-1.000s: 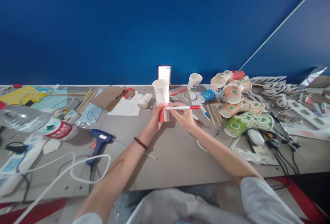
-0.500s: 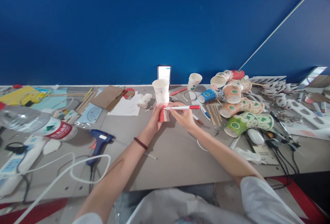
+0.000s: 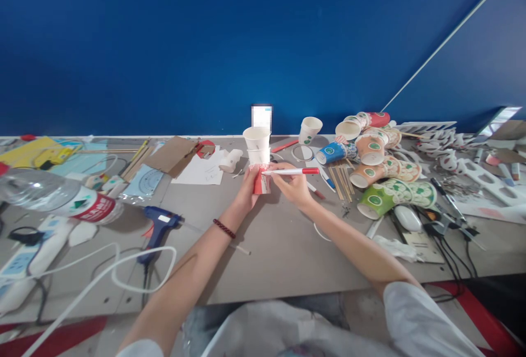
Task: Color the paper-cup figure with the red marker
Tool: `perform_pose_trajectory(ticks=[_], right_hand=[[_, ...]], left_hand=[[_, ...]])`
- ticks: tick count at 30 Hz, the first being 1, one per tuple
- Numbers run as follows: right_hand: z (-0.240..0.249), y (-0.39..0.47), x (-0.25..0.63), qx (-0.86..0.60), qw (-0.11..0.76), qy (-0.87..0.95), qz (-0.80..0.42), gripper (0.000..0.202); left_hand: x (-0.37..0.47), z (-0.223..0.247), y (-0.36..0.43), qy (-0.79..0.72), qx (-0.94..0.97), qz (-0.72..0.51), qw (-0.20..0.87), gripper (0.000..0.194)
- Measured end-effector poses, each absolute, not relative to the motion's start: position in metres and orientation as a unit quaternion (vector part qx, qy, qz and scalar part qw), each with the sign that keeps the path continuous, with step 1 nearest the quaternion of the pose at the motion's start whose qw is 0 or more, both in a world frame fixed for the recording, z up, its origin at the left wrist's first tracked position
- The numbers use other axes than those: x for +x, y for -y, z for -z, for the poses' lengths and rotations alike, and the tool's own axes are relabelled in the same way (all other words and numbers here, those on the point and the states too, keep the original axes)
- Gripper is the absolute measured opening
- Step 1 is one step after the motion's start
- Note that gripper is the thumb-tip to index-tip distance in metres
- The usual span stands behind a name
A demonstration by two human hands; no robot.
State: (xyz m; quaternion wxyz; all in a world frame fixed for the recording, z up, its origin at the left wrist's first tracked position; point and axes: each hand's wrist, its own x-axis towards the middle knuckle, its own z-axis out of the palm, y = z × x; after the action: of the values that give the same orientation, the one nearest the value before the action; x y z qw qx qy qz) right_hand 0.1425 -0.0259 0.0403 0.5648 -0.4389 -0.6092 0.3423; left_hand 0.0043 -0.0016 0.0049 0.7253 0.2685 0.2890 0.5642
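Observation:
A red and white paper cup (image 3: pixel 262 181) is held from its left side by my left hand (image 3: pixel 247 188). Pinched between the fingers of my right hand (image 3: pixel 294 186) is a white marker with a red end (image 3: pixel 293 171); its left tip points at the cup, and whether it touches cannot be made out. White paper cups (image 3: pixel 257 143) rise directly above the red one. Behind them a phone (image 3: pixel 262 116) stands against the blue wall.
Stacked patterned cups (image 3: pixel 376 198) and wooden sticks (image 3: pixel 341 180) lie right. To the left are a blue glue gun (image 3: pixel 160 228), a large bottle (image 3: pixel 61 195), cardboard (image 3: pixel 175 155) and white paper (image 3: pixel 201 169). A white cable (image 3: pixel 119 264) loops near my left forearm.

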Motion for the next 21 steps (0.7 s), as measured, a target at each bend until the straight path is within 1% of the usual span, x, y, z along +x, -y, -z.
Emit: perform_pose_trajectory(ticks=[4, 11, 17, 21], right_hand=[[-0.0394, 0.0256, 0.1433, -0.445, 0.56, 0.611, -0.34, 0.013], [-0.0434, 0.0254, 0.1437, -0.433, 0.564, 0.608, -0.355, 0.004], [-0.0463, 0.0258, 0.1431, -0.43, 0.552, 0.619, -0.357, 0.011], [-0.0439, 0.0259, 0.1427, -0.433, 0.559, 0.616, -0.348, 0.006]], left_hand=[[0.0041, -0.0054, 0.0015, -0.293, 0.269, -0.559, 0.728, 0.044], [0.0025, -0.0032, 0.0007, -0.291, 0.272, -0.558, 0.728, 0.041], [0.0016, -0.0032, 0.0012, -0.29, 0.286, -0.547, 0.731, 0.043], [0.0028, -0.0043, 0.0021, -0.286, 0.288, -0.556, 0.725, 0.045]])
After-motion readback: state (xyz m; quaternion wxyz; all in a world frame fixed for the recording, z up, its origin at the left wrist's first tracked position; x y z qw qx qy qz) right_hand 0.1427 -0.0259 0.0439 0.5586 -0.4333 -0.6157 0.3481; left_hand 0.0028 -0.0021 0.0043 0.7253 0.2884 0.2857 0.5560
